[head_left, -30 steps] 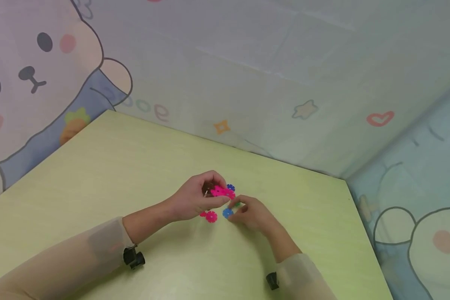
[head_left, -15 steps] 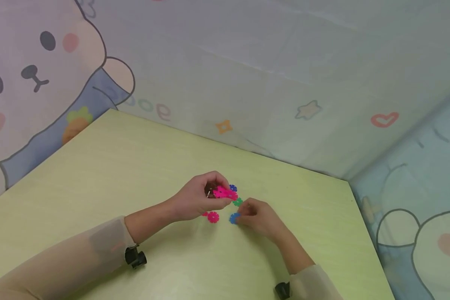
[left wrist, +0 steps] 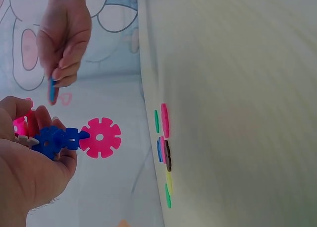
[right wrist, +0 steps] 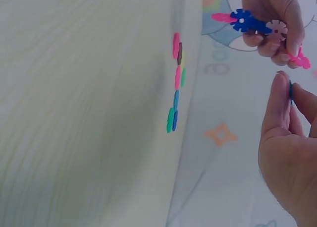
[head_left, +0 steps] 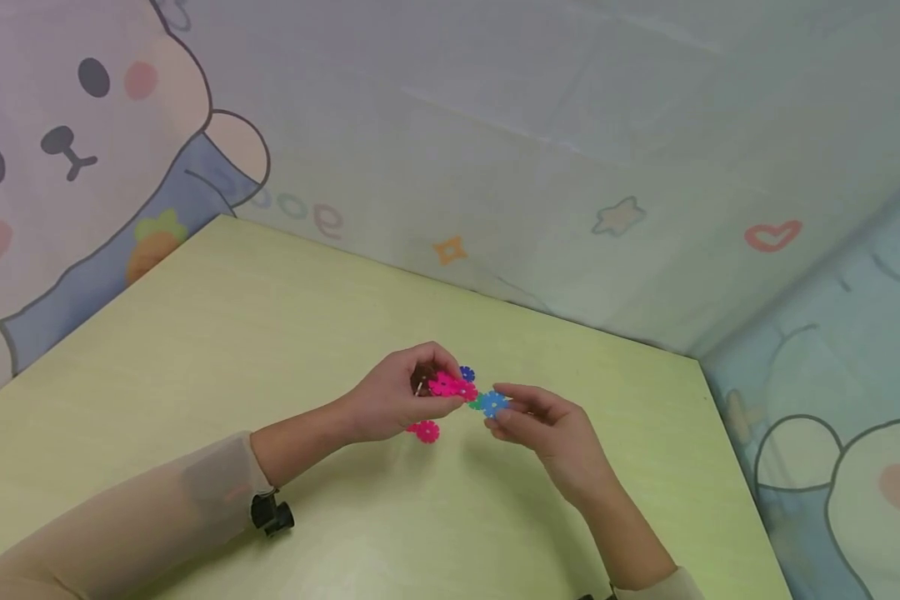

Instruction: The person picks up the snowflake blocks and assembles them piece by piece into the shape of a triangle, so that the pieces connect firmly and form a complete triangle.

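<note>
My left hand (head_left: 390, 396) holds a joined chain of notched plastic snowflake discs. Pink discs (head_left: 450, 386) show at its fingertips in the head view. From the left wrist, dark blue discs (left wrist: 48, 142) and a pink disc (left wrist: 100, 138) stick out past the palm. A white disc (right wrist: 276, 30) of the chain appears in the right wrist view. My right hand (head_left: 562, 433) pinches a light blue disc (head_left: 495, 404) between thumb and fingers, just right of the chain. The two wrist views show a gap between that disc and the chain.
Several loose discs lie flat on the pale yellow table (head_left: 270, 317), among them a green disc (head_left: 476, 402), a dark blue disc (head_left: 467, 373) and a brown disc (right wrist: 180, 53). A printed cloth wall (head_left: 510, 167) rises behind the table's far edge.
My right hand has lifted the light blue disc up from low beside the loose pieces and turned its flat face to the head camera. The left hand stays nearly still.
</note>
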Action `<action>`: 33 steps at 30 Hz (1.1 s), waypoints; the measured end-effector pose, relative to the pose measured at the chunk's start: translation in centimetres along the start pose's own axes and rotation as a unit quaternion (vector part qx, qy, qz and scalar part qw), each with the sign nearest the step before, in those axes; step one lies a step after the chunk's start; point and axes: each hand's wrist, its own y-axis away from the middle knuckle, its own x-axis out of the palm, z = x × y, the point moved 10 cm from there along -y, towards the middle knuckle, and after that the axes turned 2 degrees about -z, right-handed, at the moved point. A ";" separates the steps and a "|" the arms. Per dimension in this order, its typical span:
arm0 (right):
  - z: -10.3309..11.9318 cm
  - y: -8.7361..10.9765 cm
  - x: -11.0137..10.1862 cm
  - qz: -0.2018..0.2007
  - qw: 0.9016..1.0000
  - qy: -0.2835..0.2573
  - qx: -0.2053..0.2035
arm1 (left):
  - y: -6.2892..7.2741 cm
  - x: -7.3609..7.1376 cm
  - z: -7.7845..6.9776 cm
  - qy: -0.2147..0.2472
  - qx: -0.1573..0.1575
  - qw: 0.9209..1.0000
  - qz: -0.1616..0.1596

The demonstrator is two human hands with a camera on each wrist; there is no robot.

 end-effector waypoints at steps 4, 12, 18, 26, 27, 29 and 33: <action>0.4 0.3 0.3 0.010 0.999 -0.039 -0.006 | 0.0 0.1 0.1 -0.002 0.004 1.000 0.000; 0.8 0.7 1.1 0.018 0.998 -0.065 -0.005 | 0.0 0.3 0.1 -0.007 0.008 1.000 0.000; 1.0 0.6 1.6 0.026 0.997 -0.072 -0.009 | 0.0 0.7 0.2 -0.012 0.015 1.000 0.014; 0.7 0.6 1.9 0.020 0.996 -0.091 0.009 | 0.1 0.8 0.0 -0.024 0.016 0.999 0.016; 0.7 0.6 1.9 0.019 0.995 -0.093 0.010 | 0.1 0.8 0.0 -0.024 0.015 0.999 0.017; 0.7 0.6 1.9 0.017 0.995 -0.095 0.008 | 0.0 0.8 0.1 -0.024 0.014 0.999 0.017; 0.8 0.8 1.7 0.013 0.994 -0.105 0.012 | 0.0 1.0 0.1 -0.020 0.015 0.999 0.024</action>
